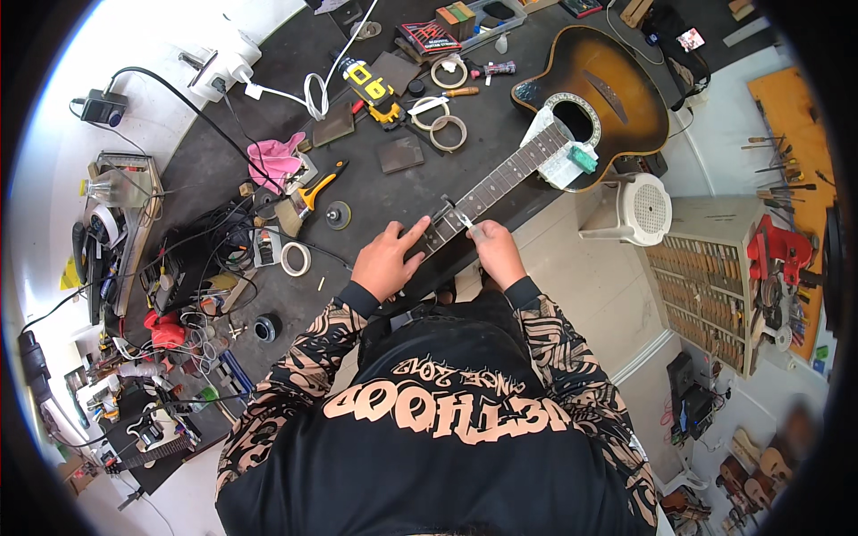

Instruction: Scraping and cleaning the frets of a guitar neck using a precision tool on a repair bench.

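Observation:
An acoustic guitar [645, 80] with a sunburst top lies on the dark workbench, its neck running toward me. My left hand [386, 262] rests at the neck, thumb and index finger stretched out and apart over the fretboard [500, 182]. Near that index fingertip a small dark piece [446, 206] lies across the strings' path. In my closed right hand [497, 255] is a small tool with a pale, flat tip [465, 219], which meets the fretboard beside the dark piece. Its handle is hidden by my fingers. White paper [565, 167] covers the body below the soundhole, with a green block [583, 159] on it.
Beyond the neck lie tape rolls [448, 133], a yellow-black tool [372, 93] and a dark flat block [399, 154]. A brush [290, 214] and a tape roll [296, 259] sit left of my hands. At right stand a white stool [645, 209] and a drawer cabinet [706, 277].

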Available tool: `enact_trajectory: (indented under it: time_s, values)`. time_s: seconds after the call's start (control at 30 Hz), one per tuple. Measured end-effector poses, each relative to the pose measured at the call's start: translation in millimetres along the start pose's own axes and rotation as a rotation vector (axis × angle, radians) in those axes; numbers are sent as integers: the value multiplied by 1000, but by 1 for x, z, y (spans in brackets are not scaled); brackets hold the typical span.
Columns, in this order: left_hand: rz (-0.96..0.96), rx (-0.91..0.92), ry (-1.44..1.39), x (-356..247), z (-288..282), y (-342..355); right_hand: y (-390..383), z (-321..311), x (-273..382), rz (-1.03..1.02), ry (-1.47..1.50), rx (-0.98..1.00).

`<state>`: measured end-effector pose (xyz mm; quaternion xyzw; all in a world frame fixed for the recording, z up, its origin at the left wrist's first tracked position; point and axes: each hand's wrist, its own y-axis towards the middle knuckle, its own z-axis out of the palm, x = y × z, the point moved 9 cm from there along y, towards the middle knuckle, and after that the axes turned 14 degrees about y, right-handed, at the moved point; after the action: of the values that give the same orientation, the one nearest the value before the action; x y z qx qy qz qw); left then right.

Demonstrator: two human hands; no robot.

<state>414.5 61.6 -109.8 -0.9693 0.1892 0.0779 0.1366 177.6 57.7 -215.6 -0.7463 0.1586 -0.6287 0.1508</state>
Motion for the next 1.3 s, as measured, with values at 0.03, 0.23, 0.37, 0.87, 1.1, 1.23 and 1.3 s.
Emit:
enact_trajectory:
  time_s: [0.03, 0.23, 0.37, 0.87, 1.1, 1.23, 1.3]
  values:
    - [-4, 5, 6, 1, 0, 0, 0, 1, -1, 0, -1, -1]
    - [-12, -20, 3, 1, -2, 1, 1, 1, 2, -11, -15, -10]
    - [16, 65, 16, -1, 2, 3, 1, 0, 5, -21, -15, -8]
    - [22, 43, 8, 2, 3, 1, 1, 0, 4, -13, 0, -3]
    - [28, 17, -6, 3, -2, 1, 1, 0, 6, -28, -28, -7]
    - [12, 7, -5, 2, -2, 2, 1, 2, 4, -19, -5, -2]
    - [24, 29, -4, -2, -1, 2, 2, 1, 3, -34, -2, -7]
